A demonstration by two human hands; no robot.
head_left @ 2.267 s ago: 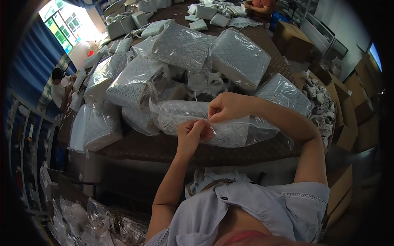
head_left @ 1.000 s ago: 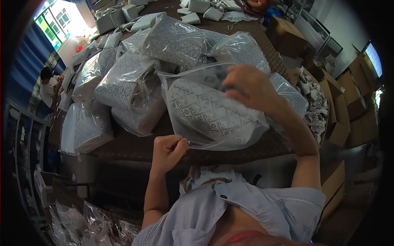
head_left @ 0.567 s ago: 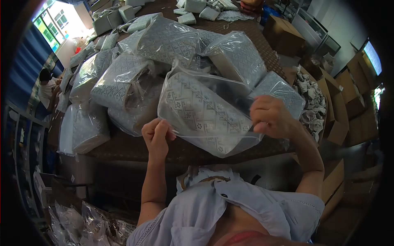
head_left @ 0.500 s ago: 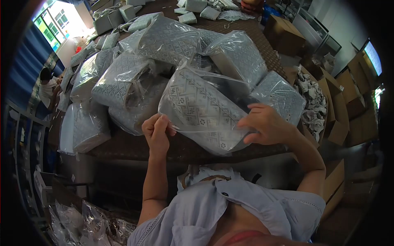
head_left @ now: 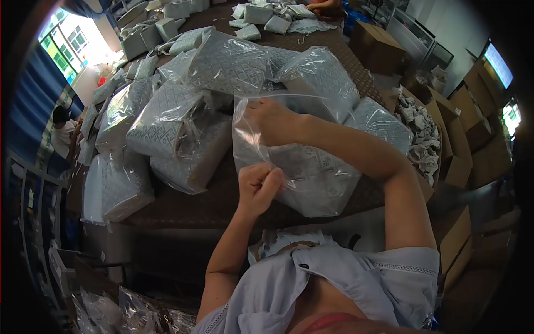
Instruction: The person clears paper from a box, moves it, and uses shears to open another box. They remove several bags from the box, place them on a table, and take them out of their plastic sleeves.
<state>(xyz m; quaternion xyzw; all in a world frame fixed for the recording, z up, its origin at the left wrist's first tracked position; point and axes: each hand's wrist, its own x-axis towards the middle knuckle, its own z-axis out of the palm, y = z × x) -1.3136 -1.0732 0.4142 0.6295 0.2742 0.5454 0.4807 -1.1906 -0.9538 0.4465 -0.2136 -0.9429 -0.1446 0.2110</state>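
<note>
A clear plastic bag [head_left: 328, 192] lies at the table's near edge, with a pale grey patterned handbag [head_left: 314, 161] inside it. My left hand [head_left: 260, 189] is closed on the plastic at the bag's near left side, thumb on top. Reaching across the bag, my right hand [head_left: 272, 121] has its fingers bent at the far left corner, by the straight strip along the bag's mouth. Glossy film partly covers those fingertips. Much of the handbag is hidden by my right forearm and by reflections.
Several wrapped handbags [head_left: 167, 119] are heaped behind and to the left. Unwrapped pale bags [head_left: 258, 14] lie farther back. Crumpled paper [head_left: 420, 133] fills a carton at the right, beside open cardboard boxes [head_left: 453, 139]. Another person [head_left: 62, 131] is at the far left.
My right hand has moved left across the bag to its far left corner. My left hand has shifted right, still closed on the plastic. The bag's mouth strip now lies on the far side.
</note>
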